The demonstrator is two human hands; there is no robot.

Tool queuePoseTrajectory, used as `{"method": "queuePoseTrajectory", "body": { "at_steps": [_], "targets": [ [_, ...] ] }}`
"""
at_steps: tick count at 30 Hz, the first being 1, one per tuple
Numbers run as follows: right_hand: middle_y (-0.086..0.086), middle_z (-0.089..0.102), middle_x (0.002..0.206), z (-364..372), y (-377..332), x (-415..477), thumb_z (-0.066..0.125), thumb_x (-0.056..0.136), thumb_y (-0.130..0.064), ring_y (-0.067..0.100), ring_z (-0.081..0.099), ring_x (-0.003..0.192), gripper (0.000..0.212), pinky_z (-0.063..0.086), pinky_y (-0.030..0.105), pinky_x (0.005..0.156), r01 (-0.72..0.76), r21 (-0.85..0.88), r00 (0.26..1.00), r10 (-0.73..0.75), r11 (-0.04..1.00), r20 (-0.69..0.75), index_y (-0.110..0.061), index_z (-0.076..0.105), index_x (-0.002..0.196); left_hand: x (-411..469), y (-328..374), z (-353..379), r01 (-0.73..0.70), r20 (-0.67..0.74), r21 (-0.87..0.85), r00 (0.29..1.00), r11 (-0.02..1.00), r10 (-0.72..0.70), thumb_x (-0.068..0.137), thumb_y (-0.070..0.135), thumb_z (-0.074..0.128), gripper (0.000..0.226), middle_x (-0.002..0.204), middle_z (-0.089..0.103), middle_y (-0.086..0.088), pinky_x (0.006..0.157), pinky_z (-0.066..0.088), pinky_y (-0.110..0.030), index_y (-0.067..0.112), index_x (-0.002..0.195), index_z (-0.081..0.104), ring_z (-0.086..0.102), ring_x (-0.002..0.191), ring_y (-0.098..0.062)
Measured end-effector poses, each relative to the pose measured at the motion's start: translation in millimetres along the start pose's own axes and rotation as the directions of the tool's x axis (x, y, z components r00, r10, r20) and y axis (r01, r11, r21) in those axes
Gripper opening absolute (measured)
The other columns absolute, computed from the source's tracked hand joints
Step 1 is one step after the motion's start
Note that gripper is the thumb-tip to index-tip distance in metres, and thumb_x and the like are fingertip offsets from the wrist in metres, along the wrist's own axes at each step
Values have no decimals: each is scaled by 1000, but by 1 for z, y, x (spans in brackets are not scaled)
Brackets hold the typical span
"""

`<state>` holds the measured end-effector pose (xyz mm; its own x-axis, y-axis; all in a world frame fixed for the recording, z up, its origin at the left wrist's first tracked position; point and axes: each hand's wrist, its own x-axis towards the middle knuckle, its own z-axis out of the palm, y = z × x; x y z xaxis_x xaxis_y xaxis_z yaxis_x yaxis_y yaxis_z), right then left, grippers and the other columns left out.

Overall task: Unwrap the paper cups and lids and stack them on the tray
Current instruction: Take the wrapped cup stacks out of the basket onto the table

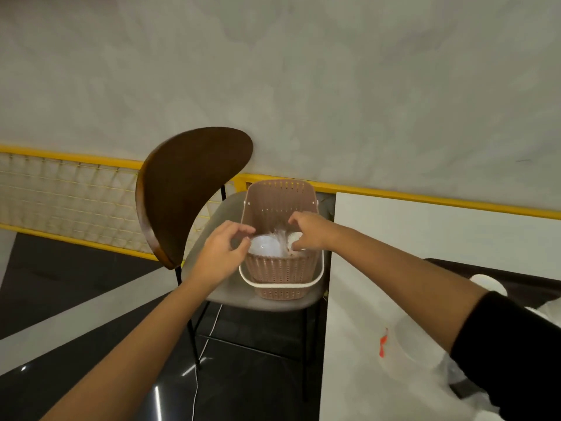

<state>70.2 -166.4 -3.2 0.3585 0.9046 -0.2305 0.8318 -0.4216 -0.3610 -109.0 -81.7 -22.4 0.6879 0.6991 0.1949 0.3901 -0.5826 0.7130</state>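
Black sleeve [510, 354] cloth covers the right upper arm at 4 o'clock, closest to the lens. White and smooth, the counter [425, 238] fills the 3 o'clock side, with a crinkled clear bag [425, 341] bearing a red mark near 5 o'clock. At 9 o'clock stands a chair [188, 189] with a curved dark wooden back and a grey seat on thin black legs. On that seat, at centre, sits a pinkish woven-look plastic basket [282, 278] with a cream rim.

Both hands reach into it. Left hand [224, 253], fingers curled, pinches the clear film over the wrapped lids [265, 246], a pale bluish dome. Right hand [312, 232] curls round the wrapped cups [295, 238], white and round, at the lids' 3 o'clock.
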Motion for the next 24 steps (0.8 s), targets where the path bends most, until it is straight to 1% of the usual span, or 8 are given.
{"method": "queuePoseTrajectory", "body": {
  "at_steps": [2, 4, 7, 11, 15, 18, 21, 24],
  "targets": [
    [13, 40, 135, 8, 0, 15, 68, 81, -19, 29, 45, 121, 63, 43, 37, 98, -32, -88, 998, 37, 996, 58, -7, 36, 134, 16, -4, 3, 41, 21, 24, 999, 999, -42, 92, 15, 53, 34, 129, 48, -1, 100, 33, -27, 15, 126, 52, 44, 123, -16],
    [14, 40, 134, 15, 2, 28, 69, 81, -21, 32, 45, 121, 66, 43, 40, 98, -46, -170, 992, 66, 984, 111, -7, 34, 135, 28, -6, 8, 134, 43, -15, 990, 991, -134, 94, 18, 50, 47, 139, 40, -3, 100, 33, -26, 15, 139, 38, 42, 126, -17],
    [14, 37, 137, 26, 4, 44, 69, 81, -25, 35, 43, 124, 74, 41, 45, 100, -47, -253, 977, 97, 966, 191, -9, 26, 140, 38, -14, 19, 224, 98, -59, 971, 973, -217, 98, 20, 41, 47, 144, 38, -6, 101, 33, -29, 18, 143, 31, 41, 128, -21],
    [15, 41, 139, 38, 7, 55, 66, 82, -31, 34, 45, 124, 78, 41, 42, 102, -24, -271, 966, 92, 962, 243, -15, 23, 145, 40, -30, 33, 239, 114, -166, 968, 957, -222, 101, 20, 31, 43, 144, 40, -5, 105, 30, -31, 20, 144, 30, 37, 132, -21],
    [14, 52, 129, 43, 9, 62, 71, 78, -35, 32, 54, 113, 71, 47, 37, 93, -27, -265, 975, 84, 964, 206, -15, 39, 138, 39, -40, 39, 222, 104, -218, 973, 950, -204, 100, 20, 30, 43, 142, 43, -5, 108, 32, -34, 21, 143, 32, 39, 131, -20],
    [14, 48, 130, 42, 10, 60, 73, 75, -33, 35, 50, 118, 77, 46, 41, 96, -38, -262, 984, 82, 964, 159, -14, 35, 139, 38, -41, 42, 236, 77, -210, 971, 949, -225, 101, 21, 28, 44, 144, 40, -5, 107, 28, -31, 20, 144, 31, 36, 132, -18],
    [15, 47, 129, 38, 10, 58, 75, 74, -27, 35, 48, 118, 74, 45, 44, 96, -32, -275, 993, 63, 961, 103, -11, 34, 133, 36, -40, 45, 235, 56, -207, 972, 950, -228, 101, 22, 27, 44, 144, 39, -4, 103, 27, -27, 21, 145, 30, 35, 132, -17],
    [14, 46, 126, 25, 6, 54, 77, 70, -23, 34, 47, 117, 74, 46, 44, 93, -12, -304, 999, 26, 953, 42, -12, 33, 129, 36, -40, 45, 236, 60, -221, 972, 946, -228, 101, 22, 27, 44, 143, 41, -5, 108, 30, -34, 22, 144, 30, 37, 131, -18]
  ]
}}
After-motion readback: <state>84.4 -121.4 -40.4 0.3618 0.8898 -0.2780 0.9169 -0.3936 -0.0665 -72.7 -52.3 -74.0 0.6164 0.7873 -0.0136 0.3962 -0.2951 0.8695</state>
